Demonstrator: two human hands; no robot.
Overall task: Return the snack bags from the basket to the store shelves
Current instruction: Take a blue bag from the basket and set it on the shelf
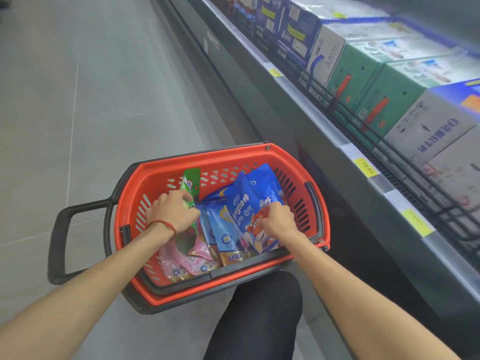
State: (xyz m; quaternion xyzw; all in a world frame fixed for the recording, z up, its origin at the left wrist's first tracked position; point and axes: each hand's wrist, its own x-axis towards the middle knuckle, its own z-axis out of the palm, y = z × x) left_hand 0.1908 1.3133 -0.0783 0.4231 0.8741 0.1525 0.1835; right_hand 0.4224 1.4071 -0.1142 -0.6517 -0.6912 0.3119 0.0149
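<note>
A red plastic basket [223, 158] with black handles sits on the floor in front of me. It holds several snack bags: a green bag [191, 181] at the left, blue bags [242, 203] in the middle and right, and pink bags [194, 258] at the near side. My left hand [172, 211], with a red string on the wrist, grips the green bag. My right hand [276, 220] pinches the front blue bag [237, 224] with the cartoon print. Both hands are inside the basket.
The store shelf [337, 136] runs along the right, with yellow price tags on its edge and rows of blue, green and white cartons [363, 74] behind a wire rail. Grey tiled floor [78, 100] stretches to the left. My dark-clothed knee [259, 307] is just below the basket.
</note>
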